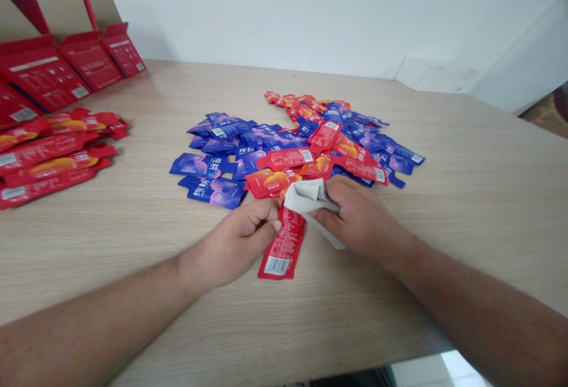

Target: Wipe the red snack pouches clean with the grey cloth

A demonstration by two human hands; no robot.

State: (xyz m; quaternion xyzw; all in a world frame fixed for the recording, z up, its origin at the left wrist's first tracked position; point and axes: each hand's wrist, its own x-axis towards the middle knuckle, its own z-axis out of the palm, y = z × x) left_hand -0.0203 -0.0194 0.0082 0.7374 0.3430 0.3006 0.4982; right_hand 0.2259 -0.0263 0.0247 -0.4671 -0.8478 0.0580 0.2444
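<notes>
Red sachet (280, 250) is the thing in play here, held just above the wood-grain table (465, 209) or lying on it, hard to say which. Its long axis runs at a slant, with the barcode end pointing down-left toward the person and the other end up-right. That upper end is hidden, so I can't see where it stops. The left hand (235, 242) is curled and seems to pinch the sachet's edge, though the fingers block the grip. The right hand (359, 216) is closed on a grey cloth (308, 197) folded over the sachet. Just past them sits a messy pile of blue and red sachets (284, 144). Off to the left are a row of red sachets (44, 159) and open red cartons (44, 73), both cut off by the frame.
</notes>
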